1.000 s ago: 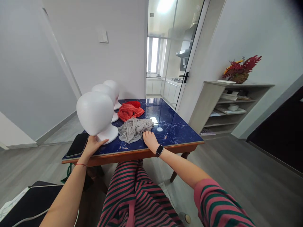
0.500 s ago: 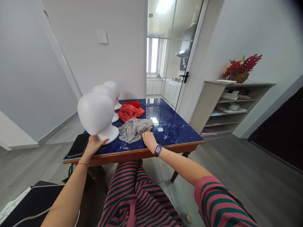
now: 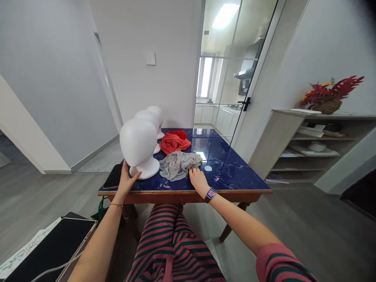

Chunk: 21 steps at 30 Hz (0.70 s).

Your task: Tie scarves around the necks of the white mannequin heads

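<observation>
Nearest of three white mannequin heads [image 3: 138, 141] stands upright on its round base at the table's left front. My left hand [image 3: 127, 179] grips it low down, with the thumb on the base and the fingers up along the head's left side. A crumpled grey cloth [image 3: 176, 166] lies just right of that base. At its near right edge, my right hand [image 3: 197, 179] has its fingers curled onto the cloth; the fingertips are hidden. Behind the grey cloth lies a bunched red cloth [image 3: 174, 143].
The blue marble-patterned table [image 3: 235, 172] has a wooden edge. A black phone [image 3: 113, 178] lies at its left front corner. Lower left is a dark tablet [image 3: 55, 243] with a cable. A shelf unit [image 3: 264, 137] stands right, past a glass door [image 3: 217, 78].
The view has swung left, so everything sits further right in the picture. My left fingers reach higher beside the nearest head. My right hand stays at the grey cloth's edge.
</observation>
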Available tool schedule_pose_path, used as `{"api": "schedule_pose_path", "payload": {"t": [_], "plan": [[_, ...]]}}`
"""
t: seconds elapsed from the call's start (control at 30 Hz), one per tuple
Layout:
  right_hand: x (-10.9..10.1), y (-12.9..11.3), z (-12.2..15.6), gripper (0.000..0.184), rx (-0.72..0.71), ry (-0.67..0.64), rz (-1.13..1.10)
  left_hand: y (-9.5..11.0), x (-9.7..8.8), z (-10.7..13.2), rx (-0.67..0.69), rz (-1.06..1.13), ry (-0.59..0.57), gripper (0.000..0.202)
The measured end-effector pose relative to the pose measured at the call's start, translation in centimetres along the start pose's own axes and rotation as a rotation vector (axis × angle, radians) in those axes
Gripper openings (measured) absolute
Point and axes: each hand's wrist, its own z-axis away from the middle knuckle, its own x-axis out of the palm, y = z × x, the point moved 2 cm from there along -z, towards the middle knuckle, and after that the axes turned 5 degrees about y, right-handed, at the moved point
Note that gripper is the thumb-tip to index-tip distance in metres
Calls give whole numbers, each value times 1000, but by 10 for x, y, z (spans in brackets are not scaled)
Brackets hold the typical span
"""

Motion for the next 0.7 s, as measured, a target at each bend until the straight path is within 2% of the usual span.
{"api": "schedule_pose_path", "payload": {"t": [0.1, 0.17, 0.2, 0.23, 0.33, 0.4, 0.47, 0.53, 0.6, 0.7], "plan": [[3, 2, 1, 23, 1, 16, -19, 16, -3, 38, 14, -74, 224, 72], [5, 1, 0, 23, 7, 22, -29, 33, 5, 66, -24, -163, 378, 55], [6, 0, 0, 23, 10, 24, -32, 42, 13, 77, -28, -177, 389, 46], [6, 0, -1, 23, 14, 26, -33, 53, 25, 84, 7, -163, 311, 37], [6, 0, -1, 22, 19, 30, -34, 83, 69, 83, 218, -97, -99, 28], [4, 3, 0, 21, 17, 31, -33, 97, 95, 70, 299, -96, -242, 32], [2, 6, 2, 21, 20, 37, -38, 102, 116, 54, 292, -136, -268, 41], [3, 10, 5, 22, 57, 52, -69, 98, 132, 45, 226, -194, -279, 51], [8, 14, 9, 23, 131, 84, -134, 91, 143, 43, 169, -228, -310, 54], [18, 19, 12, 31, 271, 180, -247, 81, 151, 48, 165, -215, -371, 50]]}}
